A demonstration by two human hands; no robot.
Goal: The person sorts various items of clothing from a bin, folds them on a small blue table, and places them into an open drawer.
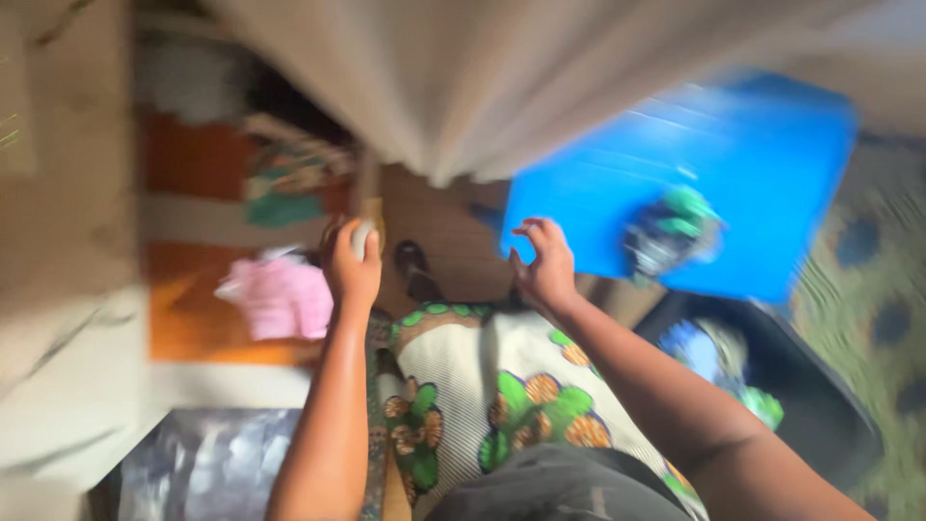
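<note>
The picture is blurred by motion. My left hand (351, 264) is closed around a small pale object, with a thin brownish stick-like part rising above it. My right hand (543, 265) is held out with fingers curled and apart, holding nothing, just beside the near corner of a blue plastic lid or board (617, 183). A crumpled blue-green cloth bundle (670, 232) lies on that blue surface. Below my hands my patterned skirt (482, 386) with green and orange flowers fills the lower middle.
A pale curtain (482, 77) hangs overhead. Pink cloth (282, 294) lies left on an orange surface (183, 318). A dark tub (820, 405) with blue and green items sits at the right. A dark shoe (415, 270) is on the floor between my hands.
</note>
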